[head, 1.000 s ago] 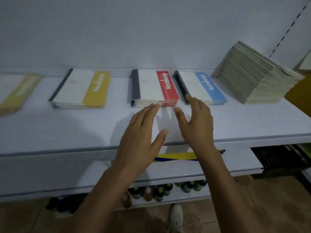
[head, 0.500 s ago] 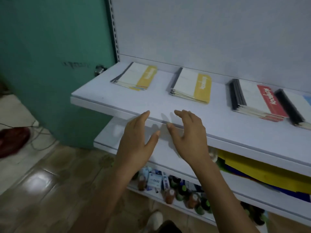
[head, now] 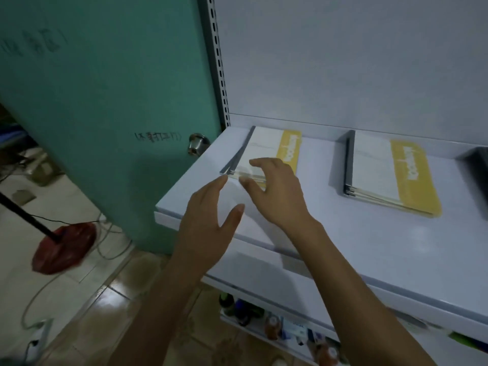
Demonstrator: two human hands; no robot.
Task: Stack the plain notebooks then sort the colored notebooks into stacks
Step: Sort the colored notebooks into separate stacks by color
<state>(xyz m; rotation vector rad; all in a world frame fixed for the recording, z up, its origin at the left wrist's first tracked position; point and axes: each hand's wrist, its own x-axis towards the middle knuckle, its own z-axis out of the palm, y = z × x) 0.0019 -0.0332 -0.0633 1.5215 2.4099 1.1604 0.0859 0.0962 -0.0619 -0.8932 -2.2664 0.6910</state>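
Note:
Two stacks of white notebooks with yellow bands lie on the white shelf. The left yellow stack sits near the shelf's left end, its top books slightly fanned. The right yellow stack lies further right. My right hand hovers over the near edge of the left stack, fingers spread and lightly bent, thumb beside the stack's front corner, holding nothing. My left hand is open just left of it, fingertips close to the stack's near-left corner. Part of a dark-spined stack shows at the right edge.
A teal door with a metal knob stands left of the shelf. A red stand base and cables lie on the tiled floor. Small bottles fill a lower shelf.
The view swung left from the red and blue stacks to the shelf's left end. Both hands moved forward from the shelf's front edge to the left yellow stack.

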